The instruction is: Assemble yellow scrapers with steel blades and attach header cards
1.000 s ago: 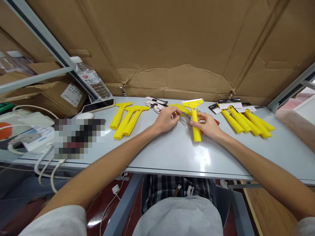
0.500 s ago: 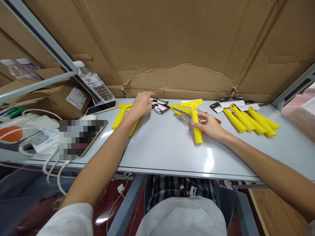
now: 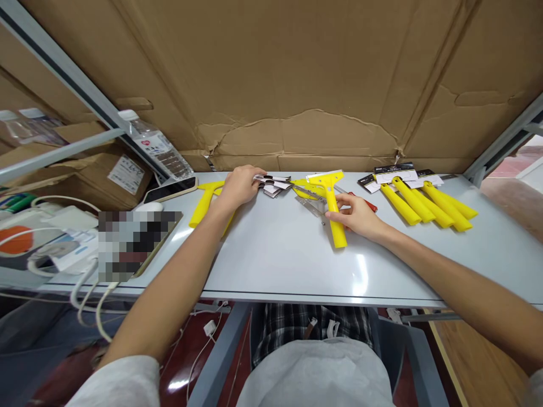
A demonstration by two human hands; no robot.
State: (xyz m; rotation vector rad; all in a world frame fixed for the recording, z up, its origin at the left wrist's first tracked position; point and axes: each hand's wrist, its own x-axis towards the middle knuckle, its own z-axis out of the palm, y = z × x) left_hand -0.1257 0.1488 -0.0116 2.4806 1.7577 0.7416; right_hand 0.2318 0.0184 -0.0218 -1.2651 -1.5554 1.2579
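Observation:
My right hand [image 3: 360, 216] is closed around the handle of a yellow scraper [image 3: 337, 229], which stands head-up with a pale blade strip along its top edge. My left hand [image 3: 241, 186] pinches the left end of a black-and-white header card [image 3: 275, 178] at the small card pile; its fingertips are partly hidden. Beneath my left forearm lie other yellow scraper parts [image 3: 199, 209], partly covered. Behind the held scraper are another yellow piece [image 3: 309, 192], thin metal blades [image 3: 309, 207], small screws and a red-handled tool [image 3: 370, 204].
Several yellow scraper handles with header cards [image 3: 441, 206] lie at the right. A phone [image 3: 169, 189], a pixelated device [image 3: 136, 243], white cables and a tilted water bottle [image 3: 159, 144] are on the left. A cardboard wall [image 3: 297, 85] stands behind the table.
My left fingers have closed on a card, and its edge now sits slightly raised above the pile. My right hand keeps the scraper in nearly the same place. The view has shifted slightly.

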